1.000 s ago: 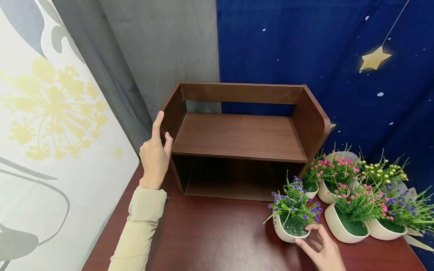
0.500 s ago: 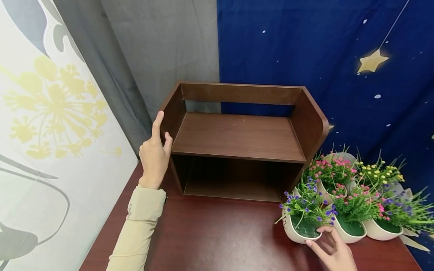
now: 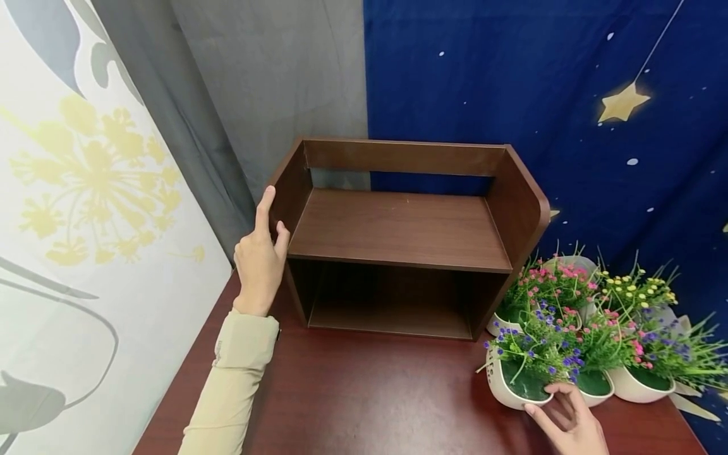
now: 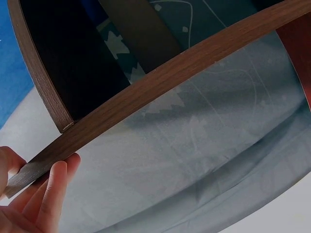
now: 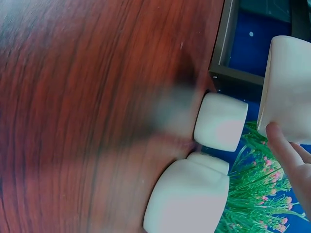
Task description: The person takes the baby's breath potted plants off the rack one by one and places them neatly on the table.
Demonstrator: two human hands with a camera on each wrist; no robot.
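Note:
A small brown wooden shelf with two levels stands on the table. My left hand grips its left side panel; in the left wrist view, the panel's edge lies between the thumb and the fingers. My right hand pinches the rim of a white pot of artificial purple flowers, at its near right side. The right wrist view shows this pot raised off the tabletop, the thumb against its wall. In the head view it overlaps the potted plants behind it.
Several other white pots of artificial flowers crowd the table's right side, among them a yellow-flowered plant and a pink-flowered one. Behind the shelf hang grey and dark blue curtains. A patterned white wall borders the left.
My right hand has carried the purple-flowered pot rightward, closer to the other potted plants and partly in front of them. The left hand has kept its grip on the shelf.

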